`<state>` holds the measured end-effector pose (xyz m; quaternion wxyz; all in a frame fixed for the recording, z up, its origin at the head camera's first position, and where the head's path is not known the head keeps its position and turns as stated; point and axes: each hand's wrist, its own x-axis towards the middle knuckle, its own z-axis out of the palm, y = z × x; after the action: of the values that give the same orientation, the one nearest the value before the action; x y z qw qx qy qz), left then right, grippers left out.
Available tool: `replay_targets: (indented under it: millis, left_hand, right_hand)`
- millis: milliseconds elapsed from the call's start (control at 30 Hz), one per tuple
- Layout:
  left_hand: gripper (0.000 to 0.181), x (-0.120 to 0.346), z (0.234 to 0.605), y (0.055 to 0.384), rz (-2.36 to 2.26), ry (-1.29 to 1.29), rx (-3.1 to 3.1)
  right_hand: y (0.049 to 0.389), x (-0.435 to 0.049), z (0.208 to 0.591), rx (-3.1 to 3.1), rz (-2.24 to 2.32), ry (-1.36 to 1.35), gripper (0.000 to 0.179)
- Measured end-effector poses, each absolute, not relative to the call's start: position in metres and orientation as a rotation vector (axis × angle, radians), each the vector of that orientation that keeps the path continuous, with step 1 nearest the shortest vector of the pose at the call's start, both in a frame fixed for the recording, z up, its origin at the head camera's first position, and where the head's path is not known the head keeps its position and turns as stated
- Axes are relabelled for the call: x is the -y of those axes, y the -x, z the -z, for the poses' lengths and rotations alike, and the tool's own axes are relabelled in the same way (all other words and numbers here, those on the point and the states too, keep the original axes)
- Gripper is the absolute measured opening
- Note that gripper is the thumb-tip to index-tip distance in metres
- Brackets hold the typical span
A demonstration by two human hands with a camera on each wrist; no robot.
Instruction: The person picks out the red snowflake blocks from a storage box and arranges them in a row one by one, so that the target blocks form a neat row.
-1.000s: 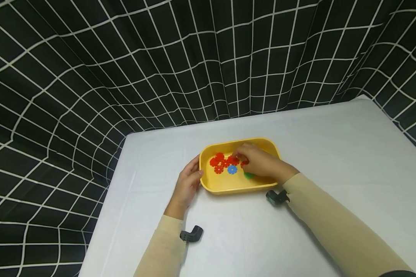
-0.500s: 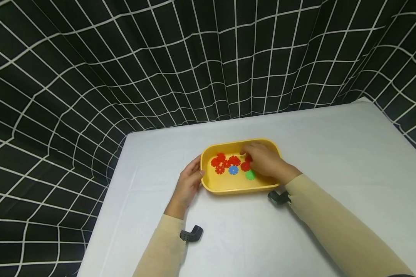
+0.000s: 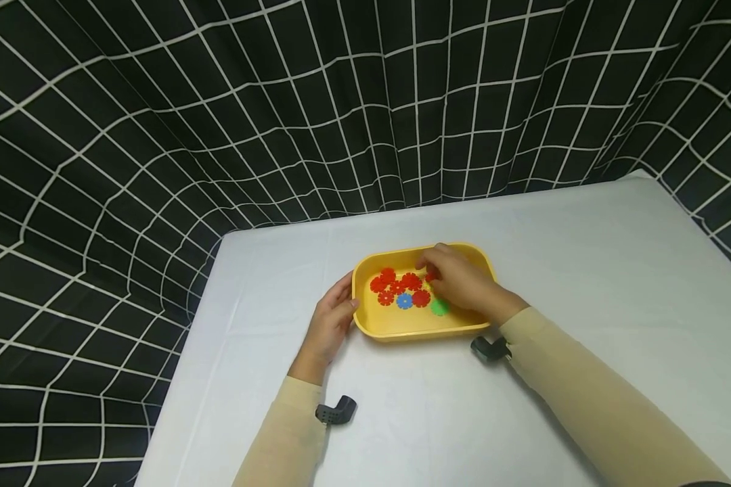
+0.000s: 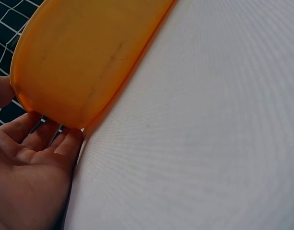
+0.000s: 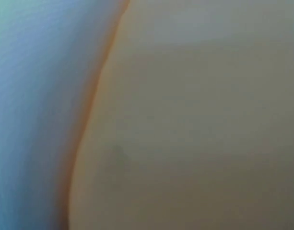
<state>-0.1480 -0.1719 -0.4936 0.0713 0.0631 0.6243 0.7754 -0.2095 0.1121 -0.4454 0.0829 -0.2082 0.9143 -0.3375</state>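
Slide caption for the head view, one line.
Left hand holds a yellow tray; right hand is inside it, near red discs, a blue disc and a green disc.

- Your left arm [image 3: 286, 429] reaches up from the bottom edge of the head view, sleeved to just short of the wrist.
- Your left hand [image 3: 331, 316] is in a grip, its thumb [image 4: 2, 92] set apart from the bent fingers [image 4: 23, 127]; the palm shows in the left wrist view.
- Your right arm [image 3: 591, 385] slants in from the lower right, sleeved to the wrist.
- Your right hand [image 3: 459, 281] is back-up, fingers bent and pointing left; whether they pinch is unclear.
- Your hands are apart, left hand nearer you.
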Motion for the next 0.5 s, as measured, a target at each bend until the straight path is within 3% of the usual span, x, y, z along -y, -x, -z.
replay_targets:
  millis: [200,500]
  left_hand:
    - [0.057,0.172,0.4946,0.1483,-2.331,-0.188,-1.881]
    - [0.056,0.171,0.4933,0.1482,-2.331,-0.167,-1.874]
  right_hand:
    - [0.2099,-0.1131,0.4452,-2.742,1.03,0.565,0.027]
    - [0.2098,-0.119,0.4386,-2.658,1.171,0.404,0.032]
